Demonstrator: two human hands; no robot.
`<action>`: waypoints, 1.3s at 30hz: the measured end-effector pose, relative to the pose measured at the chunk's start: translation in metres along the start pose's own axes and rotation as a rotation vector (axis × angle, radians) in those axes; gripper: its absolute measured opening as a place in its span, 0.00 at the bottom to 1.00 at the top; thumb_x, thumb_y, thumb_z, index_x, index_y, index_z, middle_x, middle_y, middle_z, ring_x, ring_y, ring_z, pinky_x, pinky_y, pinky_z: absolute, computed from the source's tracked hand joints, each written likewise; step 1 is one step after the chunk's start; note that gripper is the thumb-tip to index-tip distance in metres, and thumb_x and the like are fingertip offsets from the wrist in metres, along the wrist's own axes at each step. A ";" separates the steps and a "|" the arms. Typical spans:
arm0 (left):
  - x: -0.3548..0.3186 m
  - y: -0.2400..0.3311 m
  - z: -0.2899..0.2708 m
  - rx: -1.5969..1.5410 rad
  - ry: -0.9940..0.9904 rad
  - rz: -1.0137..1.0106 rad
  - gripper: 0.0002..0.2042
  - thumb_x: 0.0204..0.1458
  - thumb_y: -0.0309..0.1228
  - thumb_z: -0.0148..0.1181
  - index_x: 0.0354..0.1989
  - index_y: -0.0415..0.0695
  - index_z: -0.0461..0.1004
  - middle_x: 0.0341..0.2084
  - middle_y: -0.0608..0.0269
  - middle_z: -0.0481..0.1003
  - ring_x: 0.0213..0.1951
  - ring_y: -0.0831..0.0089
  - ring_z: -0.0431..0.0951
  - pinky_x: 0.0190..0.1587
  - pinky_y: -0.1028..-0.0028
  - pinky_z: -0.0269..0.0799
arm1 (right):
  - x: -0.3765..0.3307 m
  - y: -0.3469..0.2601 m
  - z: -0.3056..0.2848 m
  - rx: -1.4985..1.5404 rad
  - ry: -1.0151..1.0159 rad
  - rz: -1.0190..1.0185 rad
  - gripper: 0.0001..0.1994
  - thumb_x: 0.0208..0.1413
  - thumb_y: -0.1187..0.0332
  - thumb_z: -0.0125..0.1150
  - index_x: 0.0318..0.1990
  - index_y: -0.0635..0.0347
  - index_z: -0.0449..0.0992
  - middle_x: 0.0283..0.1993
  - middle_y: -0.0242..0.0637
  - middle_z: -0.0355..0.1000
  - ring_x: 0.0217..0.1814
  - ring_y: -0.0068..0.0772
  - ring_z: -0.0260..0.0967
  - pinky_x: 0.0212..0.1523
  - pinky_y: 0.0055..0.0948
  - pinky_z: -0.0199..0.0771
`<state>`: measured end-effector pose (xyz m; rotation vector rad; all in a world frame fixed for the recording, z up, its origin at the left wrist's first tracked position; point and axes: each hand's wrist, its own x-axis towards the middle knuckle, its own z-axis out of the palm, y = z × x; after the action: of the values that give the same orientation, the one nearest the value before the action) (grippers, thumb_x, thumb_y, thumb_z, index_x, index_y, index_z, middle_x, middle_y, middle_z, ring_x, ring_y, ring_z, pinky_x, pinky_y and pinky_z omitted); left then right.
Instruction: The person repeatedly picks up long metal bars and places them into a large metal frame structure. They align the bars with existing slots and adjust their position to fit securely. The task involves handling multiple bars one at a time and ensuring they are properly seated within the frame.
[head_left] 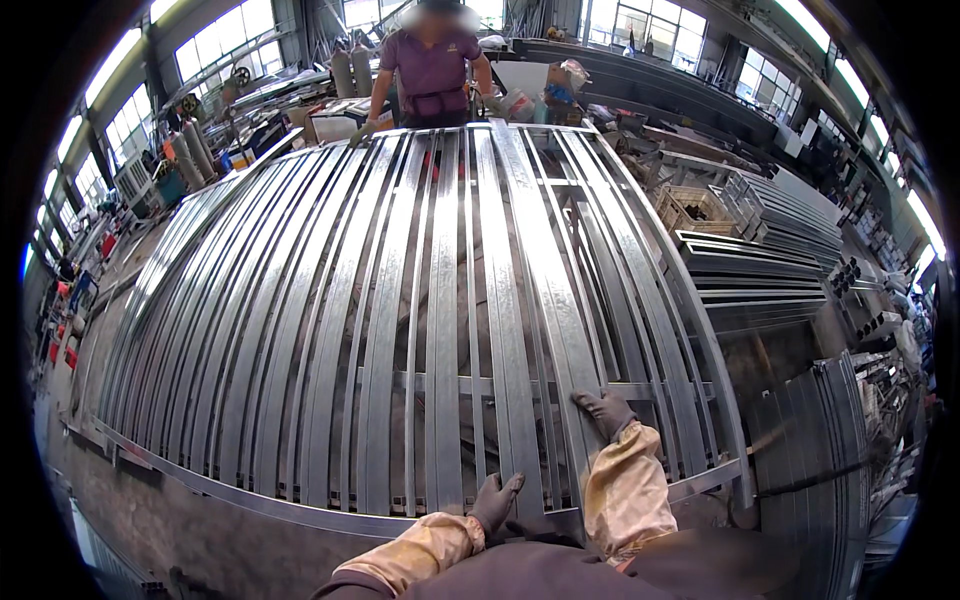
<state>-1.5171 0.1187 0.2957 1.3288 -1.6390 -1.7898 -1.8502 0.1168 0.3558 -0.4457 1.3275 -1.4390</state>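
Note:
A large flat frame of shiny metal bars (446,320) stretches out before me, its long bars running away from me. My right hand (605,414), in a dark glove, is closed over a wide metal bar (548,270) right of the middle, well in from the near rail. Lower and further left is my left hand (493,505), also gloved, by the near ends of the bars. Its thumb stands apart from the fingers, and no held thing shows in it. Tan sleeve covers (628,488) wrap both forearms.
At the far edge stands a co-worker in a purple shirt (432,75), a gloved hand (362,133) on the frame. Stacked metal profiles (750,265) and a yellowish crate (690,210) lie to the right. Gas cylinders (190,150) stand at the far left.

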 end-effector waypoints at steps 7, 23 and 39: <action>0.002 -0.002 0.005 -0.146 -0.037 0.019 0.25 0.64 0.49 0.63 0.34 0.34 0.69 0.24 0.58 0.74 0.30 0.74 0.74 0.34 0.66 0.72 | -0.012 -0.059 0.119 -0.705 0.120 0.077 0.30 0.65 0.56 0.60 0.60 0.80 0.67 0.60 0.63 0.74 0.60 0.54 0.77 0.63 0.42 0.78; -0.028 0.044 0.011 -0.347 0.002 -0.162 0.08 0.65 0.31 0.61 0.48 0.45 0.72 0.25 0.74 0.72 0.25 0.86 0.69 0.28 0.81 0.65 | 0.040 0.013 0.079 -0.881 0.237 -0.496 0.35 0.59 0.46 0.66 0.66 0.61 0.70 0.59 0.48 0.73 0.60 0.47 0.74 0.61 0.42 0.76; -0.100 0.163 -0.040 0.297 0.201 -0.141 0.46 0.46 0.50 0.78 0.69 0.35 0.64 0.57 0.40 0.76 0.61 0.50 0.76 0.61 0.60 0.72 | 0.206 -0.031 0.172 0.373 -0.404 0.354 0.31 0.68 0.46 0.57 0.68 0.59 0.70 0.64 0.42 0.73 0.64 0.41 0.70 0.66 0.39 0.72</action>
<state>-1.4868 0.1338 0.4882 1.7316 -1.7853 -1.4668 -1.7945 -0.1482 0.3593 -0.2221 0.7484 -1.1856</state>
